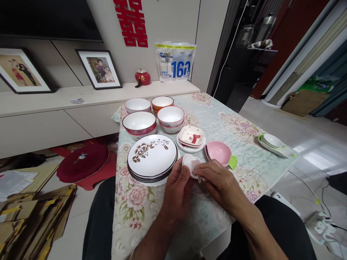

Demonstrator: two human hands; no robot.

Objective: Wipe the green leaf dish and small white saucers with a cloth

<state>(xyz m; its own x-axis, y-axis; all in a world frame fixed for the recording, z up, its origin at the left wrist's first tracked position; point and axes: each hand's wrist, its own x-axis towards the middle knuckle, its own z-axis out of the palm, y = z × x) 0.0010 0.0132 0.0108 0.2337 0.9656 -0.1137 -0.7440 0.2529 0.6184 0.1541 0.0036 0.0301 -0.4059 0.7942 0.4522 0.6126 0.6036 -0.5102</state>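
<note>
My left hand [176, 189] grips a small white dish [187, 161] by its edge, thumb on top. With closed fingers, my right hand [222, 183] presses a thin white wipe [200, 178] against the dish. Left of them is a stack of white plates with dark rims [155, 157]. Just beyond the hands sits a pink bowl [220, 151] with a green leaf-shaped handle. Square dishes with a bear print [191, 135] rest on small white plates beside it. Part of the held dish is hidden by my fingers.
Several stacked bowls [139, 122] stand at the table's far left. A green-edged tray [282, 151] with small white bowls lies near the right corner. Behind, a cabinet top [127, 91] bears framed photos, a red jar [142, 77] and a plastic pack [175, 63]. A red stool [84, 162] stands left.
</note>
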